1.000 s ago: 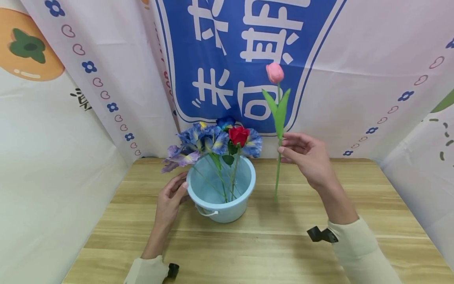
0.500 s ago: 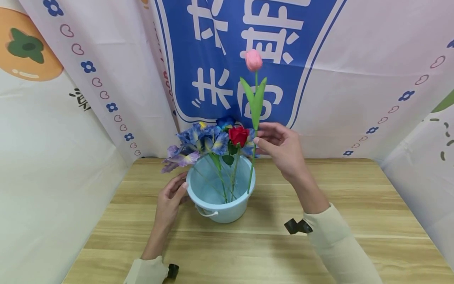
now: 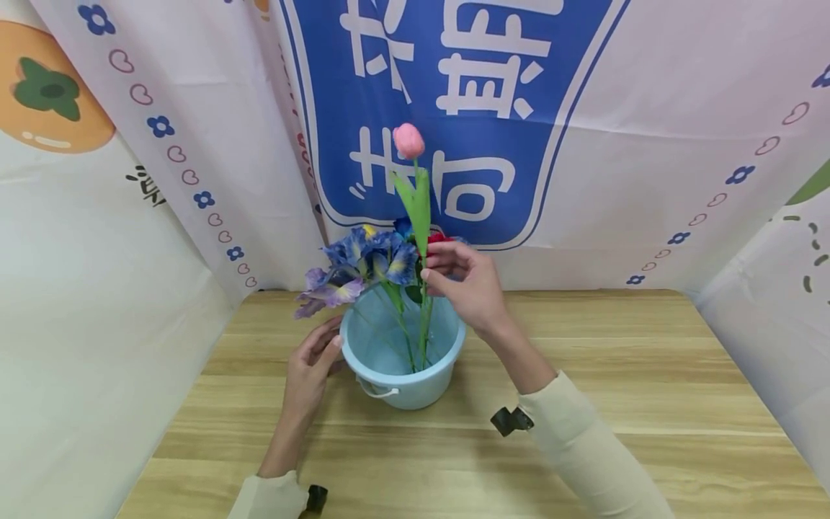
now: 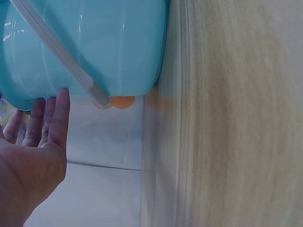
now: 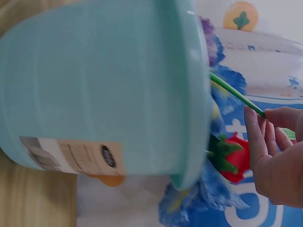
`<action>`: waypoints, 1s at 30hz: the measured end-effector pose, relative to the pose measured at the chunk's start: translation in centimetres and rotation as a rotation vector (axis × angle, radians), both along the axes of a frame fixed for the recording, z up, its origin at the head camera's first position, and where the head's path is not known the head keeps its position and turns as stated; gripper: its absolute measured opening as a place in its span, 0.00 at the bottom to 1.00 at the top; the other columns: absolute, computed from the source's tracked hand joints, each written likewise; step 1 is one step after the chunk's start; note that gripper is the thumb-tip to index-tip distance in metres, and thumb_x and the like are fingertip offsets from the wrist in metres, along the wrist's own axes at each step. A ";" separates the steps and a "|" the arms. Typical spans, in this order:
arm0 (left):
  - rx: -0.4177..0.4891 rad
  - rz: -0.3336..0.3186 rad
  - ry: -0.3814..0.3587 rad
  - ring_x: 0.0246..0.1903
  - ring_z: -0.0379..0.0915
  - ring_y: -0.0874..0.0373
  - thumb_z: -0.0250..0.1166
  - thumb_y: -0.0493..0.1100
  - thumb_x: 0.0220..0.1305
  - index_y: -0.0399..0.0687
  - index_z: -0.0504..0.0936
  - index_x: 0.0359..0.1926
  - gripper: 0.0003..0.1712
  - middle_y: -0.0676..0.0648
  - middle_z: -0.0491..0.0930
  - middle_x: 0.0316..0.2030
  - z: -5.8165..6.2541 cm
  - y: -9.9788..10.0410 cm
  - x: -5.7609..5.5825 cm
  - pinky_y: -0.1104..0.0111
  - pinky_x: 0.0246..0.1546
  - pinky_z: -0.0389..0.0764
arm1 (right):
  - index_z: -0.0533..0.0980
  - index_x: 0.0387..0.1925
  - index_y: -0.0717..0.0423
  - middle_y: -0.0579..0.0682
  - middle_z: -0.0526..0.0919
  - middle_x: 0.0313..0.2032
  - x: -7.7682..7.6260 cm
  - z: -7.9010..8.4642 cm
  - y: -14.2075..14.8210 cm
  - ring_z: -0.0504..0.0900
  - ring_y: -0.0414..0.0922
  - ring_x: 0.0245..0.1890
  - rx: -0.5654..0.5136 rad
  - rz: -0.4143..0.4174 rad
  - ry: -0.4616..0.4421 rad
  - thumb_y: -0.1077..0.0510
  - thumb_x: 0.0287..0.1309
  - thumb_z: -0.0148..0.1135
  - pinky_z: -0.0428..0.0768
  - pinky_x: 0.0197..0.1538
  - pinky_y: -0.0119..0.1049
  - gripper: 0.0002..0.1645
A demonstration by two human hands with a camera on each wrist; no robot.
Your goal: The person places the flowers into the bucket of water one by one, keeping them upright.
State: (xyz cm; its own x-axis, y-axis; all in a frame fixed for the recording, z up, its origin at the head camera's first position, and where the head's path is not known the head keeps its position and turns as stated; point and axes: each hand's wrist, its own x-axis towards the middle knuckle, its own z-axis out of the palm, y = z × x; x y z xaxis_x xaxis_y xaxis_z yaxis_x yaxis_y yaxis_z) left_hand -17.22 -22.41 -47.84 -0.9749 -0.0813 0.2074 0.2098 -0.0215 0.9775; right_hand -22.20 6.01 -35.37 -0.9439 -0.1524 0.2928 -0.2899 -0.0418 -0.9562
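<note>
My right hand [image 3: 472,292] pinches the stem of a pink tulip [image 3: 409,141] between thumb and fingers, holding it upright with its lower stem inside a light blue bucket [image 3: 415,395]. In the right wrist view, the green stem [image 5: 236,94] slants from the fingertips behind the bucket's rim. With fairly straight fingers, my left hand [image 4: 35,151] touches the bucket's left side near the rim. Blue irises [image 3: 369,252] and a purple iris [image 3: 329,292] lean out of the bucket's left. A red rose [image 5: 236,158] is partly hidden behind my right hand in the head view.
The bucket stands on a wood-grain table [image 3: 583,404], its white handle [image 3: 376,389] hanging down the front. Behind the table hangs a printed cloth [image 3: 616,180] with a blue panel. Another cloth [image 3: 97,303] covers the left side.
My right hand has carried the tulip leftward from the bucket's right side to above its middle, then lowered the stem into it. My left hand has stayed at the bucket.
</note>
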 end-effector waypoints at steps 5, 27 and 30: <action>-0.004 0.003 0.001 0.49 0.87 0.67 0.61 0.38 0.81 0.33 0.75 0.72 0.25 0.61 0.88 0.53 -0.1 0.0 0.0 0.69 0.45 0.94 | 0.81 0.60 0.64 0.62 0.85 0.47 0.0 -0.9 -1.1 0.87 0.45 0.42 0.023 0.012 -0.043 0.71 0.66 0.70 0.95 0.42 0.35 0.22; 0.005 0.026 -0.013 0.47 0.88 0.67 0.62 0.36 0.80 0.33 0.75 0.72 0.24 0.61 0.89 0.52 0.1 0.3 0.0 0.70 0.43 0.94 | 0.83 0.57 0.59 0.58 0.88 0.46 -0.1 -3.7 -2.9 0.88 0.45 0.41 0.234 0.028 -0.056 0.68 0.66 0.71 0.95 0.39 0.38 0.19; 0.008 0.027 -0.015 0.47 0.88 0.67 0.62 0.36 0.80 0.32 0.75 0.72 0.24 0.61 0.89 0.52 0.1 0.3 0.0 0.70 0.43 0.94 | 0.84 0.56 0.58 0.55 0.89 0.44 -0.1 -3.8 -2.8 0.89 0.45 0.42 0.296 0.025 -0.038 0.66 0.65 0.73 0.94 0.42 0.36 0.18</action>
